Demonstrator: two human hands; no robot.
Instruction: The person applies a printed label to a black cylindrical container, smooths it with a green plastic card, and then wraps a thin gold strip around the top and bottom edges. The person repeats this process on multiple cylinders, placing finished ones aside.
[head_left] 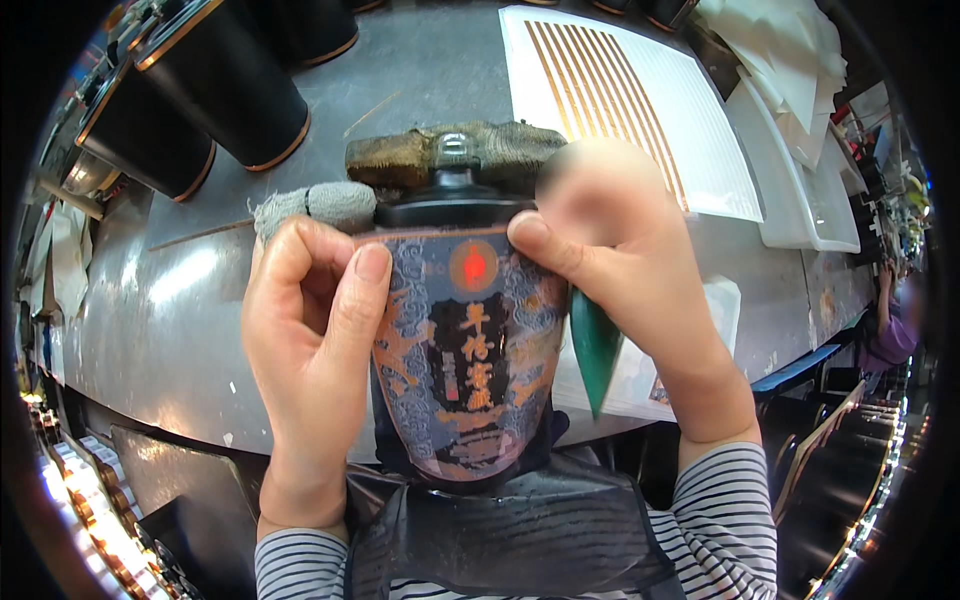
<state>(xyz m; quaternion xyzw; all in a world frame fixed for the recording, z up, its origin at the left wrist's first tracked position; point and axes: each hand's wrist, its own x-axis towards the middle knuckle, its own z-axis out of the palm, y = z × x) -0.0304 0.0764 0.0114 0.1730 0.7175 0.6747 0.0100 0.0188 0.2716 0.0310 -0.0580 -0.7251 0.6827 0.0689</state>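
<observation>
A tapered, dark printed label (470,350) with copper patterning and a red round emblem lies over a black canister-like body in front of me. My left hand (310,320) pinches its upper left edge between thumb and bent fingers. At the upper right edge, my right hand (645,260) presses with its thumb; its other fingers are partly blurred. From beneath that hand a pointed green blade-like piece (594,350) sticks down, its grip hidden. Just beyond the label stands a black round-topped fixture (450,208), with a worn brown padded bar (390,160) behind and a grey cloth roll (335,205) at left.
Black tapered canisters (230,90) with copper rims lie at the far left of the metal table (190,280). A white sheet with copper strips (600,80) lies at the far right, beside a white plastic tray (815,200). Beyond that, a person in purple (888,335) is partly visible.
</observation>
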